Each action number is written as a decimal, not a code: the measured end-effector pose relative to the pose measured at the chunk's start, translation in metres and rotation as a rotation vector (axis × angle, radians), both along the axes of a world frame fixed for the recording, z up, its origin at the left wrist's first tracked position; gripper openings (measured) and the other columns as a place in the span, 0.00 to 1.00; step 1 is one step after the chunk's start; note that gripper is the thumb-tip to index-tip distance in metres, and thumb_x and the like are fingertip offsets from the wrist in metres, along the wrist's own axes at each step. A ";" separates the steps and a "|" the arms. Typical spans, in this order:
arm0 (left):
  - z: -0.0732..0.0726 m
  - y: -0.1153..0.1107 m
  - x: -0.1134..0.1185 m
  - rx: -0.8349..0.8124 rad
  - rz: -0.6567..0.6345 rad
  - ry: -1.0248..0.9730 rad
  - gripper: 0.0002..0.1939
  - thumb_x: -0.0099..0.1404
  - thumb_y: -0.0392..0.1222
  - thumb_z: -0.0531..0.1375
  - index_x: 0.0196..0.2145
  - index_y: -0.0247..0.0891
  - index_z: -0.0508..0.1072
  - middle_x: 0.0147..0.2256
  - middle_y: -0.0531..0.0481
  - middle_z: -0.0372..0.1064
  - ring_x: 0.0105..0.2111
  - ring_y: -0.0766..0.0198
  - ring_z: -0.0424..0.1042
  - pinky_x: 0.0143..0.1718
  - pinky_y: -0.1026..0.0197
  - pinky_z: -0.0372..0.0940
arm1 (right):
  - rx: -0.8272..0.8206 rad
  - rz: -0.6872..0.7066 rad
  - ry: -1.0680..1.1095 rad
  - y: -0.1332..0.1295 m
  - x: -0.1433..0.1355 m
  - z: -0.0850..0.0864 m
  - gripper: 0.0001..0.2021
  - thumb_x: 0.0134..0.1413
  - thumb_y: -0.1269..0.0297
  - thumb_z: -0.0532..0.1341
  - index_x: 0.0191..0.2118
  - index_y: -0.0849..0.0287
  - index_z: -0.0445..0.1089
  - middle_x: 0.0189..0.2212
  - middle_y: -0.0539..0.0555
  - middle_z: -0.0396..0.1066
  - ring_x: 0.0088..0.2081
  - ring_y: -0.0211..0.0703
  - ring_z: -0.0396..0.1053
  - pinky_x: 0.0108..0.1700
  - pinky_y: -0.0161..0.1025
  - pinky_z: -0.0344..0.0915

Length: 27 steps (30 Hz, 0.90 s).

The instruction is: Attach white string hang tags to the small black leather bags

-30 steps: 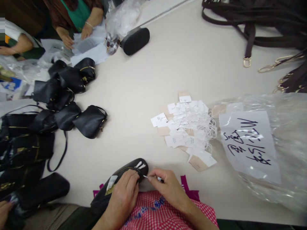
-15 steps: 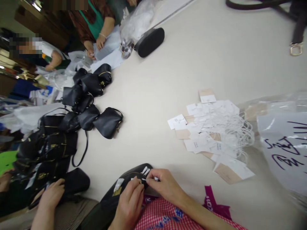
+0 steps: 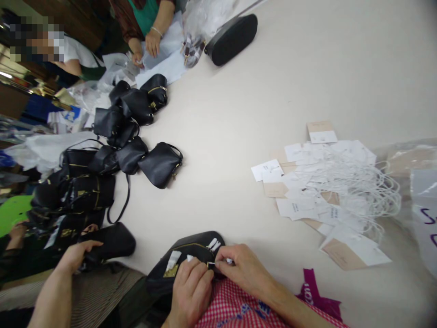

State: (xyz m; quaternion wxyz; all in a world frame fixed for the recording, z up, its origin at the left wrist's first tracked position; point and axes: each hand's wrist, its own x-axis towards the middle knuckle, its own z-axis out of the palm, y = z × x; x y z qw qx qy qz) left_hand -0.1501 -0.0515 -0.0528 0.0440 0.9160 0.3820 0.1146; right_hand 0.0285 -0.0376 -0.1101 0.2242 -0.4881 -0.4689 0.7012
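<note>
A small black handbag [image 3: 187, 246] lies at the table's edge against my red checked apron [image 3: 228, 300]. It has a gold zip, a gold plate and white wrapping on its zip pull and hardware. My left hand [image 3: 193, 287] is closed on the bag's near side, its fingers curled by a small gold ring. Just right of it, my right hand [image 3: 244, 269] pinches a small piece at the end of the bag; a dark and whitish bit shows between the fingers. The fingers partly hide what is pinched.
Hang tags [image 3: 303, 177] with white strings lie piled to the right, beside a clear plastic bag [image 3: 423, 200]. Several black bags [image 3: 160, 164] crowd the left. A neighbour's hand [image 3: 77, 255] rests on a black bag. A dark case [image 3: 232, 38] and another person's hands [image 3: 152, 43] are farther back.
The view has shifted, so things on the table sit differently in the picture. My hands stay at the same end of the bag. The neighbour's hand has moved a little on its bag.
</note>
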 end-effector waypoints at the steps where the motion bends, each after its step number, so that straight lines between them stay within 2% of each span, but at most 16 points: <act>1: 0.000 0.001 -0.001 -0.003 0.002 -0.002 0.10 0.68 0.29 0.53 0.36 0.35 0.74 0.32 0.46 0.76 0.39 0.59 0.74 0.42 0.56 0.71 | 0.004 0.005 0.007 0.000 -0.001 0.000 0.10 0.50 0.68 0.59 0.28 0.56 0.79 0.23 0.50 0.76 0.27 0.41 0.69 0.30 0.33 0.59; 10: 0.000 0.003 -0.001 -0.062 0.004 -0.054 0.09 0.69 0.29 0.55 0.36 0.35 0.74 0.31 0.47 0.75 0.38 0.60 0.74 0.41 0.57 0.72 | -0.008 -0.010 0.049 0.000 -0.005 0.001 0.09 0.52 0.69 0.60 0.30 0.56 0.79 0.24 0.49 0.76 0.28 0.40 0.71 0.31 0.34 0.60; 18: -0.004 0.000 -0.008 -0.067 -0.005 -0.100 0.09 0.70 0.31 0.55 0.38 0.34 0.75 0.32 0.47 0.76 0.37 0.61 0.74 0.42 0.56 0.73 | 0.129 0.018 0.081 -0.003 -0.006 0.004 0.11 0.57 0.74 0.58 0.31 0.58 0.77 0.34 0.54 0.74 0.39 0.44 0.70 0.42 0.37 0.61; 20: -0.005 -0.002 -0.010 -0.066 -0.001 -0.096 0.09 0.70 0.31 0.55 0.39 0.35 0.76 0.32 0.47 0.77 0.37 0.61 0.74 0.42 0.55 0.73 | 0.085 -0.001 0.122 -0.004 -0.006 0.005 0.11 0.56 0.74 0.58 0.32 0.57 0.78 0.34 0.53 0.75 0.39 0.43 0.71 0.43 0.37 0.62; 23: -0.007 -0.005 -0.013 -0.079 0.004 -0.078 0.08 0.70 0.32 0.56 0.40 0.36 0.76 0.33 0.47 0.77 0.37 0.60 0.75 0.42 0.54 0.73 | -0.074 -0.102 0.170 -0.005 -0.007 0.005 0.09 0.51 0.74 0.59 0.32 0.56 0.77 0.30 0.49 0.76 0.34 0.42 0.72 0.39 0.36 0.62; 27: -0.008 -0.004 -0.011 -0.089 -0.006 -0.073 0.08 0.70 0.31 0.56 0.40 0.35 0.75 0.34 0.47 0.77 0.38 0.60 0.75 0.44 0.55 0.73 | -0.242 -0.211 0.231 -0.005 -0.012 0.001 0.04 0.43 0.73 0.61 0.26 0.57 0.71 0.22 0.46 0.69 0.27 0.39 0.66 0.31 0.35 0.58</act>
